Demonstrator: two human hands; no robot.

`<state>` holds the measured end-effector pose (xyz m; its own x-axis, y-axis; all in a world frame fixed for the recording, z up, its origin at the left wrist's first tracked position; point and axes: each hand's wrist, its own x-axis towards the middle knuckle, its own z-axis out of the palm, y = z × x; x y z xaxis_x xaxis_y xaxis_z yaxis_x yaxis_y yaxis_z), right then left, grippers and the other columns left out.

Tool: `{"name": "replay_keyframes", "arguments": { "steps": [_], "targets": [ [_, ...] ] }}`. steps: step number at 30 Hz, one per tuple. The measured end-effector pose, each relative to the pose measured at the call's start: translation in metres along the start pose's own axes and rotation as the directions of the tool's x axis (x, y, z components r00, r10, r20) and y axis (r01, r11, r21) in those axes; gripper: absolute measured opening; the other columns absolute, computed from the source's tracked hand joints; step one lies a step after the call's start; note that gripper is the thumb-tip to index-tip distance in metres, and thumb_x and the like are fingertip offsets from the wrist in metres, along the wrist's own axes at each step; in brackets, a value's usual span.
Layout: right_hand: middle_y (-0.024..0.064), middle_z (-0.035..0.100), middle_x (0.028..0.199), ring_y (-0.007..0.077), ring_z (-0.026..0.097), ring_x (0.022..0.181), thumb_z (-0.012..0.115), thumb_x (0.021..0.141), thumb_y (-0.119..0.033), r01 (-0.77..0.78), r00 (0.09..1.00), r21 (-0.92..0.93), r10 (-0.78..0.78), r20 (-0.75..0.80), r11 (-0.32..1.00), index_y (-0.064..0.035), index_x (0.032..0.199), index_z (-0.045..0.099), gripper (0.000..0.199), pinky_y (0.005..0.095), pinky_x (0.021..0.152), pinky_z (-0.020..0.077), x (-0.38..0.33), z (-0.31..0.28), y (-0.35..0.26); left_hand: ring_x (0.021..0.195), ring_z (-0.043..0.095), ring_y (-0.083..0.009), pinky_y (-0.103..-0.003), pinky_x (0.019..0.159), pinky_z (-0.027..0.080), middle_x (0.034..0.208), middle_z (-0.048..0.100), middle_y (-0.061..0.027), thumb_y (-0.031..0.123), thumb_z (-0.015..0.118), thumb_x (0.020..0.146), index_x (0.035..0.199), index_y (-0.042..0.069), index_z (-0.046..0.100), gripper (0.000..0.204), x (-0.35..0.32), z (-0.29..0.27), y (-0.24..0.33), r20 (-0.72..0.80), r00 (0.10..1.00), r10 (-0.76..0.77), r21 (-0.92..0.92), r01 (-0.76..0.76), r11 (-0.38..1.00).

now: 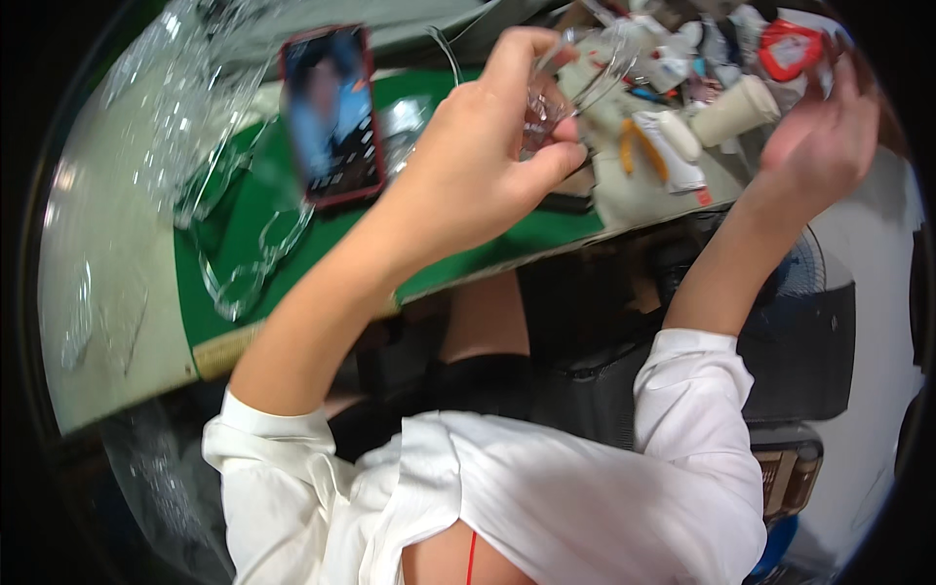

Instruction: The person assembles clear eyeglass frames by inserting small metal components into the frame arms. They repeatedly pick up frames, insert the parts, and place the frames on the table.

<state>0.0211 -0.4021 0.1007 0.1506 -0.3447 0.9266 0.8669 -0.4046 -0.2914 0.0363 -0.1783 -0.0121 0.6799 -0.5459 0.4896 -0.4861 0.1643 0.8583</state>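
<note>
Left hand (492,141) grasps clear looped strands (543,109) above the green-covered counter (507,239), the grip curled around them. The blurred right hand (821,136) hangs near a red packet (788,51), its grip impossible to tell; packet lettering is unreadable.

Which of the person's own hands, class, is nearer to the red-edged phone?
Left. The left hand is just to the right of the phone; the right hand is much farther right, beyond the yellow-handled tool.
</note>
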Motion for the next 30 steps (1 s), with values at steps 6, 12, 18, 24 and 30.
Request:
{"name": "replay_keyframes", "arguments": {
  "steps": [6,12,18,24,30],
  "targets": [
    [0.0060,0.064,0.080,0.0159,0.062,0.071,0.065,0.079,-0.004,-0.449,0.425,-0.396,0.582,0.693,0.801,-0.0015,0.086,0.068,0.007,0.0287,0.062,0.0476,-0.213,0.016,-0.021,0.100,0.060,-0.0265,-0.037,0.087,0.050,0.127,0.048,-0.0208,-0.007,0.050,0.084,0.141,0.003,0.032,0.060,-0.106,-0.095,0.050,0.051,0.990,0.130,0.465,-0.139,0.874],
    [0.0077,0.060,0.076,0.0214,0.061,0.066,0.069,0.072,-0.001,-0.337,0.376,-0.538,0.634,0.676,0.773,-0.0009,0.082,0.065,0.010,0.0307,0.059,0.0477,-0.233,0.028,-0.027,0.114,0.055,-0.0351,-0.047,0.098,0.046,0.126,0.052,-0.0231,0.003,0.055,0.086,0.122,-0.008,0.048,0.038,-0.166,-0.143,0.051,-0.525,0.676,0.517,0.765,0.107,0.635],
    [0.0077,0.059,0.077,0.0212,0.060,0.065,0.069,0.074,0.000,-0.240,0.390,-0.525,0.577,0.718,0.816,-0.0006,0.083,0.063,0.011,0.0302,0.058,0.0469,-0.233,0.031,-0.023,0.083,0.055,-0.0228,-0.031,0.075,0.046,0.094,0.055,-0.0171,0.035,0.050,0.091,0.126,-0.006,0.041,0.054,-0.189,-0.133,0.045,-0.525,0.850,-0.052,-0.141,-0.027,0.990],
    [0.0086,0.058,0.080,0.0266,0.062,0.069,0.065,0.078,0.000,-0.198,0.318,-0.466,0.507,0.801,0.862,-0.0020,0.084,0.061,0.007,0.0348,0.059,0.0477,-0.230,0.036,-0.015,0.058,0.047,-0.0138,-0.019,0.051,0.041,0.081,0.057,-0.0188,0.032,0.050,0.091,0.134,-0.012,0.026,0.066,-0.175,-0.106,0.060,-0.388,0.907,-0.162,-0.181,0.097,0.979],
    [0.0093,0.056,0.080,0.0283,0.061,0.072,0.062,0.080,0.001,-0.151,0.273,-0.465,0.489,0.829,0.872,-0.0018,0.084,0.059,0.006,0.0348,0.061,0.0477,-0.227,0.036,-0.016,0.056,0.054,-0.0159,-0.018,0.043,0.036,0.074,0.060,-0.0214,0.043,0.048,0.090,0.136,-0.014,0.020,0.078,-0.169,-0.095,0.054,-0.407,0.907,-0.104,-0.040,0.095,0.995]
  ]
}}
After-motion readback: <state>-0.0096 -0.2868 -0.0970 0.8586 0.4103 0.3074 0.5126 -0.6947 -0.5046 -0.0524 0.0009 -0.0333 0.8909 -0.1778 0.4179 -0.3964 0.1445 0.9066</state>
